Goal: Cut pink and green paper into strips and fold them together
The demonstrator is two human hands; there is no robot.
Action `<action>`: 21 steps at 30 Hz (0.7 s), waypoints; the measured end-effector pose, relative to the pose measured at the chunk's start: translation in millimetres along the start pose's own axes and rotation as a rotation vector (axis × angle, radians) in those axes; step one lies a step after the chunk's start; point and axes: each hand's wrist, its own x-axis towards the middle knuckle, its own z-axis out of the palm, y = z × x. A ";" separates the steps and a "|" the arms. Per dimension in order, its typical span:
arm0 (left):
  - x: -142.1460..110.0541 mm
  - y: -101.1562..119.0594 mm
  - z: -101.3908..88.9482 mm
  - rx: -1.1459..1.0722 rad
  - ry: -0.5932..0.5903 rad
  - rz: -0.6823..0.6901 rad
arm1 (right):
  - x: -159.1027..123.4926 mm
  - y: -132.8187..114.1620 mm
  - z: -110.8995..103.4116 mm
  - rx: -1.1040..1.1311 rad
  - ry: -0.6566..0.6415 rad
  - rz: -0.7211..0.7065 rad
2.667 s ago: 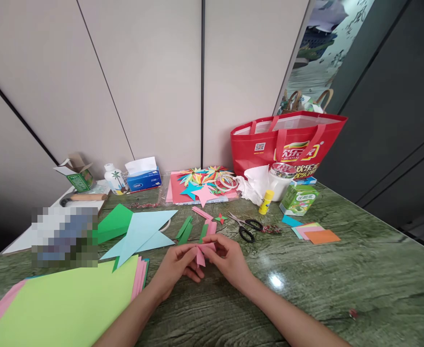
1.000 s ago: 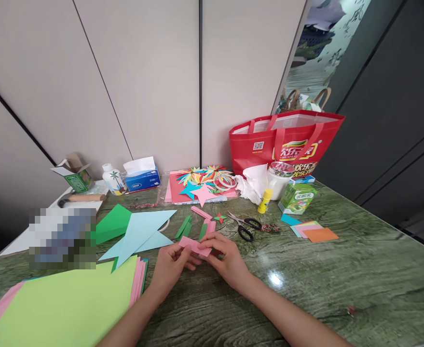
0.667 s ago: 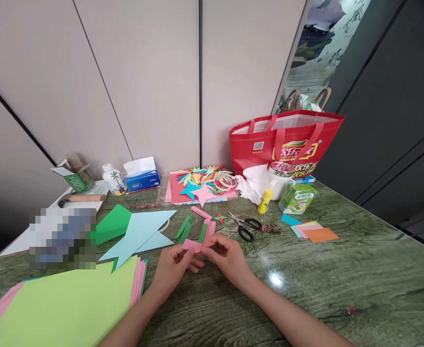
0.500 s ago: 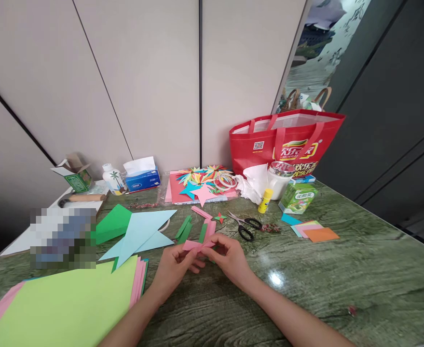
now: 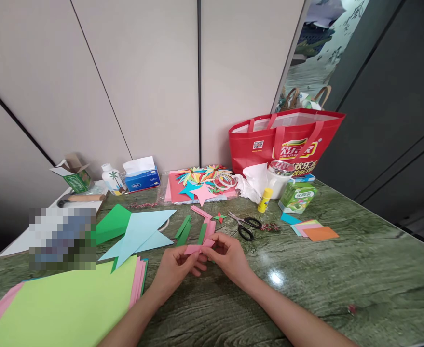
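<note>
From my remote seat I see, at the near left corner of the table [image 5: 313, 284], a stack of paper sheets [image 5: 67, 303], lime green on top. Beyond its right side, roughly midway between the left and right edges, my left hand [image 5: 178, 264] and right hand [image 5: 230, 258] each pinch a folded pink paper piece [image 5: 191, 249] between thumb and fingers, one from either side; whether it touches the tabletop I cannot tell. Just past it lie green strips [image 5: 184, 230] and pink strips [image 5: 210, 228], then black-handled scissors [image 5: 246, 234] and a red-and-green paper star [image 5: 220, 218]. Nearer the right edge I see small coloured cards [image 5: 322, 233]. Toward the far edge stand a yellow glue stick [image 5: 265, 200], a green carton [image 5: 298, 197], a blue tissue box [image 5: 143, 180] and, farther back, a red shopping bag [image 5: 246, 156].
</note>
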 end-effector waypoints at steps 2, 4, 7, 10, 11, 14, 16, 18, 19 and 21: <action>0.3 0.1 -0.2 0.002 0.006 -0.004 | -0.1 0.6 0.2 0.014 -0.007 0.001; 0.5 -0.3 -0.4 -0.006 0.016 -0.015 | -0.1 1.5 0.4 0.017 -0.011 0.008; 0.5 -1.4 -0.3 -0.047 0.020 -0.043 | 0.2 1.7 0.7 0.021 -0.016 0.016; 0.1 -1.7 0.2 -0.084 0.011 -0.062 | 0.5 -0.1 1.0 0.032 -0.012 0.001; -0.1 -1.6 0.4 -0.092 0.010 -0.066 | 0.5 -0.9 1.1 0.035 -0.008 -0.003; -0.7 -0.9 0.8 -0.101 0.019 -0.082 | 0.3 -3.1 1.4 0.051 0.000 0.002; -0.8 -0.8 0.7 -0.101 0.026 -0.089 | 0.2 -3.9 1.7 0.066 0.003 0.009; -0.6 -1.1 0.5 -0.100 0.028 -0.089 | 0.3 -4.0 1.8 0.070 0.003 0.012; -0.3 -1.2 0.4 -0.100 0.026 -0.087 | 0.4 -3.7 1.9 0.069 0.001 0.013; 0.2 -1.2 0.7 -0.098 0.027 -0.091 | 0.6 -2.7 1.8 0.066 -0.004 0.014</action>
